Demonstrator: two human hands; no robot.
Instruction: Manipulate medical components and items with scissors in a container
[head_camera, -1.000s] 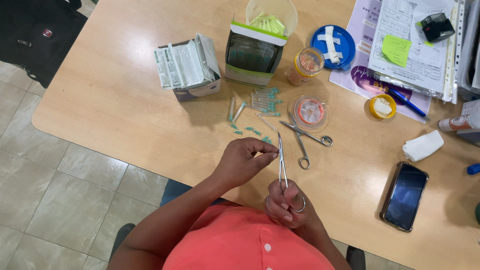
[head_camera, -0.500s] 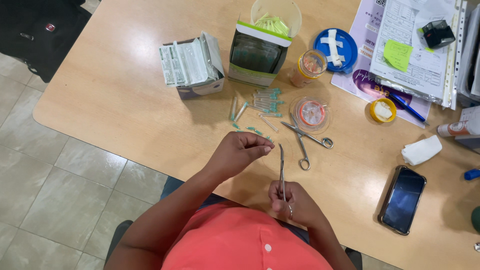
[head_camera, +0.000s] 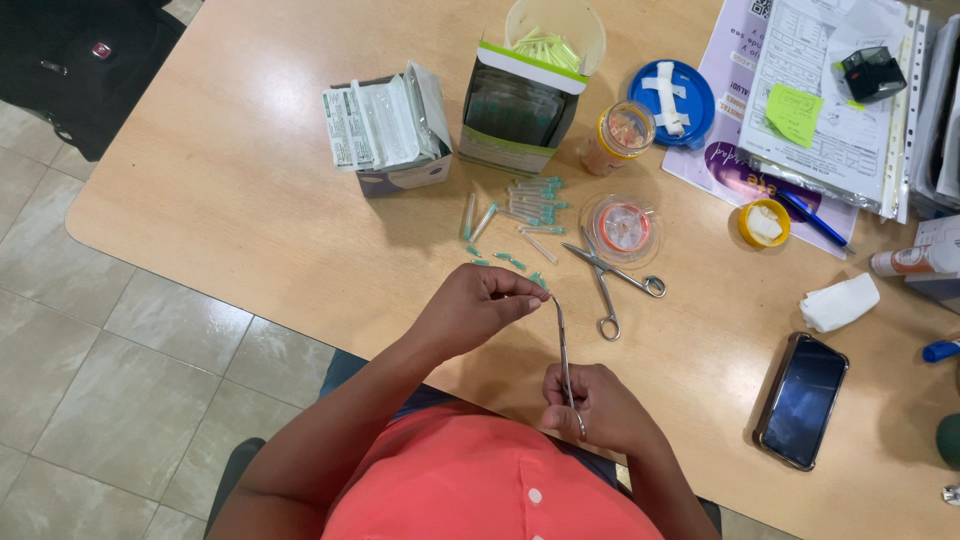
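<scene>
My right hand (head_camera: 600, 408) grips the ring handles of a slim steel needle holder (head_camera: 562, 345), which points up and away from me. My left hand (head_camera: 478, 304) is pinched at the tool's tip, fingers closed on something too small to make out. Just beyond my left hand lie several small teal needle caps (head_camera: 508, 261) on the wooden table (head_camera: 250, 220). A pair of steel scissors (head_camera: 608, 280) lies to the right of them, beside a clear round spool of orange thread (head_camera: 624, 227).
Capped needles (head_camera: 532, 205) lie scattered mid-table. Behind them stand a box of packets (head_camera: 388, 125), a green-lidded box (head_camera: 518, 100), an orange jar (head_camera: 620, 135) and a blue lid (head_camera: 672, 95). Papers (head_camera: 830, 90), gauze (head_camera: 838, 302) and a phone (head_camera: 800, 400) are at right.
My right hand has slid lower and closer to my body with the tool. My left hand has stayed pinched at the tip. The view has shifted slightly.
</scene>
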